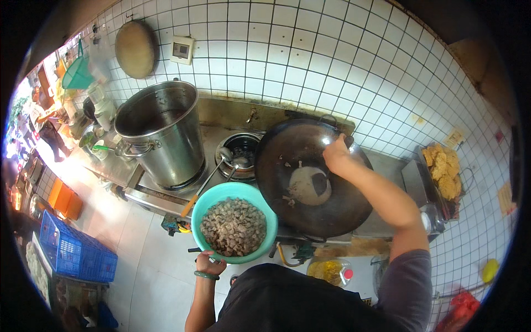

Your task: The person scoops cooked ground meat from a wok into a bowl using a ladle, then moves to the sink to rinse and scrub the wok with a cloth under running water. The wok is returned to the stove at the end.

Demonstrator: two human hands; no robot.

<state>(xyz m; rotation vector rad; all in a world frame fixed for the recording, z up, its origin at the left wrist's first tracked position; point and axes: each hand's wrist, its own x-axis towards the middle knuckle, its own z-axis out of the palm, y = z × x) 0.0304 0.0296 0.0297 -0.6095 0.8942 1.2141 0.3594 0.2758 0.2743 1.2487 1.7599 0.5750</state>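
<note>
My left hand (210, 263), with a green bangle at the wrist, grips the near rim of a turquoise plastic basin (271, 222). Small chunks of greyish-brown meat (233, 227) fill much of the basin, which is beside the wok's left edge. A large dark wok (286, 141) rests on the stove, with cloudy liquid (305, 186) and a few scraps at its bottom. Over the wok's far right side, my right hand (337, 157) is curled near the rim. A dark piece shows beside its fingers, but what they hold is hidden.
Left of the wok, two long-handled metal ladles (226, 154) lie across a round burner pot (242, 172). A tall steel stockpot (166, 145) stands farther left. Fried golden food (443, 170) is at right. An oil jug (327, 272) and blue crates (76, 249) are lower; a person stands far left.
</note>
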